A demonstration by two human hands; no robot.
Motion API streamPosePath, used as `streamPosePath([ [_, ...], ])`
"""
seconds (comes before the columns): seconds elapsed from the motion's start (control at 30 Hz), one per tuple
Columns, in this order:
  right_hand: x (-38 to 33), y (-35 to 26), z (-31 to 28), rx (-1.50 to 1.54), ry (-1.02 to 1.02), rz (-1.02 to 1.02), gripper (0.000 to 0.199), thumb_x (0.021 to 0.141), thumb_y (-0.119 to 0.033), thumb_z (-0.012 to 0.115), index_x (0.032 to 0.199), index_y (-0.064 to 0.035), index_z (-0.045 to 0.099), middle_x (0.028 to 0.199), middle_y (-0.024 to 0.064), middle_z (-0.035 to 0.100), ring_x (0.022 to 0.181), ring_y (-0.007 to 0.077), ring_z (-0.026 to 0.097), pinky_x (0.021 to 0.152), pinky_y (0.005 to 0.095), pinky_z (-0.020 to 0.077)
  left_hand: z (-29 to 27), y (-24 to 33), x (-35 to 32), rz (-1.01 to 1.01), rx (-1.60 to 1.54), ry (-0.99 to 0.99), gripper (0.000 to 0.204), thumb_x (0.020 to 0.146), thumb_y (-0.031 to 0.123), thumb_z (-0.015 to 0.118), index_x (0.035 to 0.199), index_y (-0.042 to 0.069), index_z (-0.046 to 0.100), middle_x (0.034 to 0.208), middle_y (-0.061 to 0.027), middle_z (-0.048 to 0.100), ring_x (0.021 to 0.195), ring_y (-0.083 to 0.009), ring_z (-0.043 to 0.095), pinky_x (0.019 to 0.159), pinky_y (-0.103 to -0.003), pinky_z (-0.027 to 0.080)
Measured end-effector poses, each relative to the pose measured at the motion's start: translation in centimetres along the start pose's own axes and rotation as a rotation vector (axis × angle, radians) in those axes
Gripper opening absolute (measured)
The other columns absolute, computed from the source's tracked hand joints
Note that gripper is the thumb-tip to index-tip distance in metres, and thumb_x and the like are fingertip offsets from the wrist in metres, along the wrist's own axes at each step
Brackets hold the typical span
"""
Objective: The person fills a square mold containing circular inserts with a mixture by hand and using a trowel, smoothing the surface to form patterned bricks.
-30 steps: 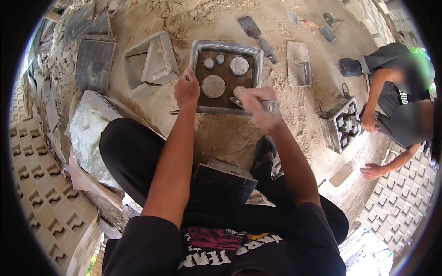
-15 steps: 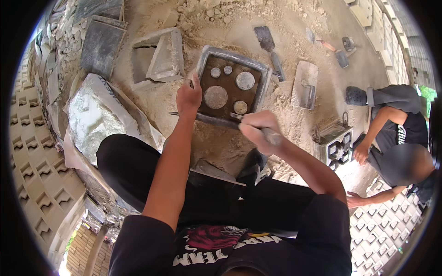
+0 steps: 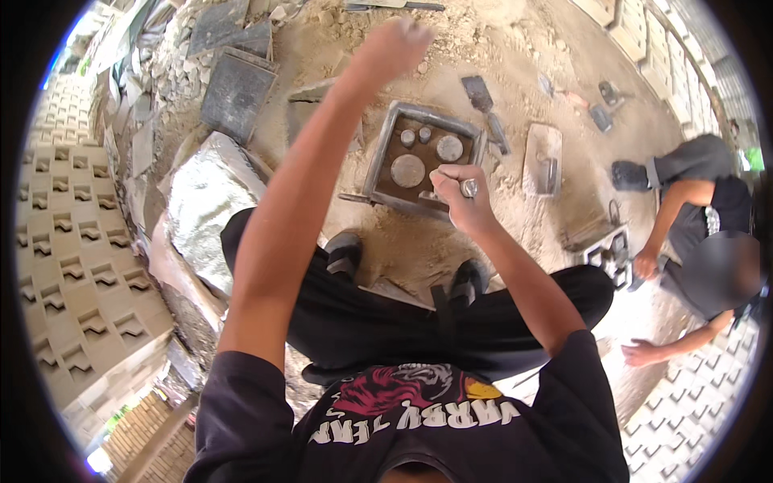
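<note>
A square grey metal mould [image 3: 382, 153] lies on the sandy ground in front of me, with a brown fill and several round pale discs of different sizes in it. My right hand [image 3: 469, 200] is closed over the mould's near right corner. A small pale tip pokes out from its fingers toward the fill, but its kind is hidden. My left hand [image 3: 398, 48] is stretched far forward beyond the mould, smeared by motion. A long flat dark bar [image 3: 394, 6] lies just past it at the top edge.
A trowel [image 3: 483, 105] lies right of the mould, then a plastering float [image 3: 544, 159]. Dark slabs [image 3: 236, 95] and a broken frame [image 3: 306, 113] lie left, near a shiny sack [image 3: 211, 201]. At right a co-worker's hand [image 3: 646, 263] is at another metal mould [image 3: 608, 249].
My left hand has left the mould's left edge and reached far forward. My right hand stays at the near right corner, now covering the disc there. The view has shifted.
</note>
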State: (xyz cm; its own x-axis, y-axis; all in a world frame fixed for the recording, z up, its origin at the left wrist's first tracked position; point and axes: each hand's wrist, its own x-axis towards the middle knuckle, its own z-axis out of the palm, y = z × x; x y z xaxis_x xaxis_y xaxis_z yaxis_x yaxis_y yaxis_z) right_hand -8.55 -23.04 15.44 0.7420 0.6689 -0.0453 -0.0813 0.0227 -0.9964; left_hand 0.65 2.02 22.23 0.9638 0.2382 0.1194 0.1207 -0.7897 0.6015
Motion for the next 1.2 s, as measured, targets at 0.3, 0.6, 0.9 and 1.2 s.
streamPosePath([
  [0.3,0.6,0.3,1.7,-0.111,0.008,-0.189,0.035,0.093,-0.023,0.058,0.064,-0.0029,0.057,0.051,-0.005,0.042,0.05,0.0045,0.041,0.046,0.0279,0.0307,-12.5,13.5,-7.6,0.428,0.127,-0.149,0.043,0.092,0.038,0.057,0.106,-0.002,0.063,0.101,-0.0265,0.067,0.095,-0.042,0.064,0.081,-0.047,0.049],
  [0.6,0.3,-0.1,4.4,-0.266,0.114,-0.19,0.034,0.095,-0.024,0.063,0.07,0.0002,0.063,0.056,-0.0026,0.05,0.058,0.0063,0.048,0.055,0.0266,0.0382,-12.9,12.0,-12.8,0.26,0.291,-0.291,0.055,0.095,0.053,0.052,0.125,0.007,0.062,0.118,-0.0197,0.066,0.106,-0.0338,0.064,0.093,-0.044,0.049],
  [0.9,0.4,-0.1,6.4,-0.25,0.013,-0.158,0.038,0.103,-0.025,0.054,0.072,-0.002,0.051,0.071,-0.0031,0.048,0.067,0.0069,0.042,0.061,0.0256,0.0371,-9.4,5.8,-12.1,0.07,0.363,-0.489,0.048,0.094,0.044,0.055,0.118,0.002,0.063,0.112,-0.0193,0.067,0.105,-0.0379,0.063,0.09,-0.047,0.049],
  [1.2,4.1,1.1,7.2,-0.119,-0.166,-0.206,0.048,0.103,-0.042,0.048,0.073,-0.0044,0.047,0.067,0.0035,0.051,0.065,0.0125,0.047,0.064,0.027,0.041,-14.6,5.1,-10.8,-0.047,0.215,-0.347,0.047,0.095,0.041,0.054,0.12,0.001,0.062,0.114,-0.02,0.066,0.108,-0.0357,0.063,0.092,-0.047,0.05],
])
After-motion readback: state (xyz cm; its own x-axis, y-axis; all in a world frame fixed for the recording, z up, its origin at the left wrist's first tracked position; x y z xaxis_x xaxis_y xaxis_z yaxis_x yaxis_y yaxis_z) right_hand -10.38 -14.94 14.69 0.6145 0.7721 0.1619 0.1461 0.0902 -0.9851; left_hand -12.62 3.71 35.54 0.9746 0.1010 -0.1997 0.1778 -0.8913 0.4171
